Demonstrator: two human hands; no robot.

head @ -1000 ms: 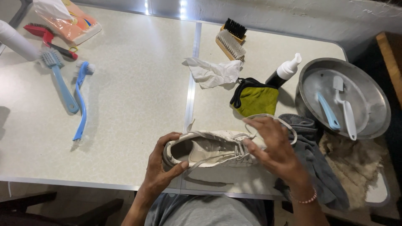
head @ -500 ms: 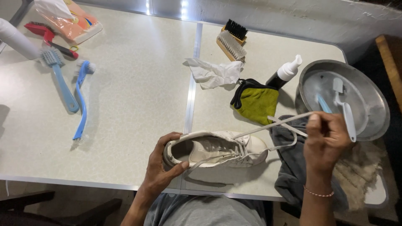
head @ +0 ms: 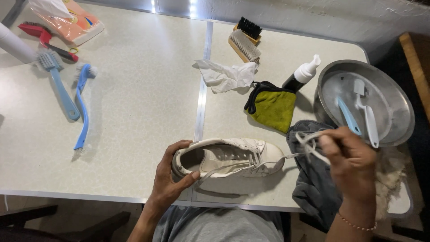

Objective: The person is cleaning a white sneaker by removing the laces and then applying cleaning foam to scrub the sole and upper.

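- The left hand point(head: 172, 177) clamps the heel of a white sneaker point(head: 228, 157), thumb on the near side and fingers curled over the collar; the shoe lies on its side at the near edge of the table point(head: 134, 112), toe pointing right.
- The right hand point(head: 351, 157) is closed in a pinch on the white shoelace point(head: 307, 142), which runs slack from the eyelets across to the fingers and loops loosely above them.
- The sneaker looks light with a stiff sole and a soft upper, so the heel cup seems the firm place to hold. The lace is thin, limp and probably apt to slip, so a pinch near its end suits it best.
- Just under the right hand lies a grey cloth point(head: 316, 183), soft and crumpled, beside a pale fluffy cloth point(head: 389, 177).
- Further out sit a yellow-green cloth with black trim point(head: 272, 107), a crumpled white tissue point(head: 224, 76), and a dark bottle with a white foam pump point(head: 301, 75); its label is not readable.
- A metal basin point(head: 394, 96) at the right holds 2 small brushes, 1 blue, 1 white.
- At the left lie 2 blue brushes point(head: 74, 96); 2 wooden brushes point(head: 244, 38) rest at the far middle.
- In the far left corner are a red brush point(head: 45, 38), a white cylinder point(head: 13, 42) and a flat orange plastic packet point(head: 74, 20) with coloured print.
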